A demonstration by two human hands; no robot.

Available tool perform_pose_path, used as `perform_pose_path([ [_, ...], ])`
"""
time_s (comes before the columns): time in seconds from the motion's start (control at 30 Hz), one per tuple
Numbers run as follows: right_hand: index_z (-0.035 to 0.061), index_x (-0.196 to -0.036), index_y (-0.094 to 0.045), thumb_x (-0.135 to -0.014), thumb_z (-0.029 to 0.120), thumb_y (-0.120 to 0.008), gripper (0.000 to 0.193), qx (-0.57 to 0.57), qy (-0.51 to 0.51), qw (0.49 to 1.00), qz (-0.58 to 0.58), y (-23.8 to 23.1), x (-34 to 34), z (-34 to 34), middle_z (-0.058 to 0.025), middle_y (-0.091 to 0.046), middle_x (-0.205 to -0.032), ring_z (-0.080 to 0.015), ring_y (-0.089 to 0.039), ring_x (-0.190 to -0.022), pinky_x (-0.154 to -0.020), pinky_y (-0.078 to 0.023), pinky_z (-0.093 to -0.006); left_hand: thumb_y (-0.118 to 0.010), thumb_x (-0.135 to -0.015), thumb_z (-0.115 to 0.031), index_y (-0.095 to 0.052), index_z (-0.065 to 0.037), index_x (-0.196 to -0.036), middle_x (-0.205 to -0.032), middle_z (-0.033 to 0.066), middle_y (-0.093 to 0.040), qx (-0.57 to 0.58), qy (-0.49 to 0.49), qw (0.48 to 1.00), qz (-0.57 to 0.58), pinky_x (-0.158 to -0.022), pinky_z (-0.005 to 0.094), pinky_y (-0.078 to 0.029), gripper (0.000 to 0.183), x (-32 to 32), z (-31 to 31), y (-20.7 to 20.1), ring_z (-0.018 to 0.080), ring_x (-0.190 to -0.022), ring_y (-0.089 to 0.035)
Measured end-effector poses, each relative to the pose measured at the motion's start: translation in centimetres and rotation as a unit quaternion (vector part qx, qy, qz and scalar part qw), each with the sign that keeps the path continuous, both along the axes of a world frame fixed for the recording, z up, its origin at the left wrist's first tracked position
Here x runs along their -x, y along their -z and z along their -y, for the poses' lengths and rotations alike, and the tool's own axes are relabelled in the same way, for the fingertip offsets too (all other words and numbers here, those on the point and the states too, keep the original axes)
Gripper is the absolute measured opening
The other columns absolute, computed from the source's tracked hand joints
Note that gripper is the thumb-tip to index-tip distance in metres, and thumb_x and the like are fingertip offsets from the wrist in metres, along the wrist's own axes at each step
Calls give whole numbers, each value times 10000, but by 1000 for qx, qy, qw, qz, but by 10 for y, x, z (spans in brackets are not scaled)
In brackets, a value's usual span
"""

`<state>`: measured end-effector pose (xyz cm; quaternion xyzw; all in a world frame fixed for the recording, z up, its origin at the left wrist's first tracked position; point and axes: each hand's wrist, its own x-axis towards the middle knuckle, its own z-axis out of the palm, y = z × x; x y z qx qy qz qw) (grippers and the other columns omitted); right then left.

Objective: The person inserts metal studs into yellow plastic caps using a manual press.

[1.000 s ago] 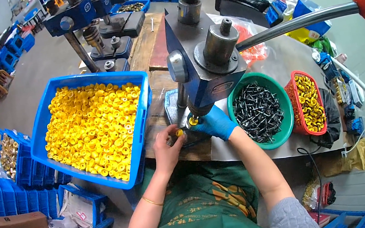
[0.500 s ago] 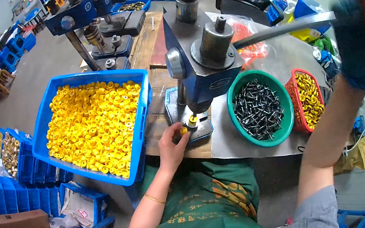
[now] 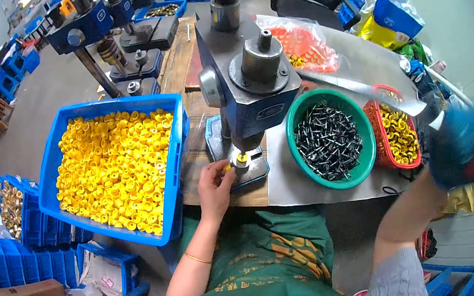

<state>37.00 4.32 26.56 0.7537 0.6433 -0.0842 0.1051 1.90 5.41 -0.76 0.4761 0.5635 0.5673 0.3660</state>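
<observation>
OK, treat the press base as the middle of the clock, with 12 straight ahead of the wearer. The bare left hand sits at about 8 o'clock, right up by the base, thumb and fingers nearly closed in a pinch on a little yellow cap. Just past that, toward the middle, a second yellow cap stands under the ram of the blue hand press.

The right hand, in a blue glove, is way out at 3 o'clock by the outer end of the press lever. It's a total smear, so I can't tell how far the fingers are curled or how firm the grip is, though a bit of red shows against the glove.

As for the rest: a big blue tub heaped with yellow caps is at 9 o'clock. The green bowl of dark metal stems is at 3, with a red basket of more yellow parts just beyond it. A clear bag of orange-red bits lies at 1, more presses stand at 11, and the wearer's green apron fills 6.
</observation>
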Motion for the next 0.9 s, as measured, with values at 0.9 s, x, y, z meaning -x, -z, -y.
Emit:
perform_pose_path([
  [0.9,75,-986,-574,-764,202,-530,259,-337,-54,895,-287,204,34,-199,-180,-591,-867,-304,-582,-789,-699,-449,-376,-645,-670,-88,-596,-64,-884,-942,89,-545,-159,21,919,-359,-709,349,-425,221,-17,-15,-7,263,-821,-508],
])
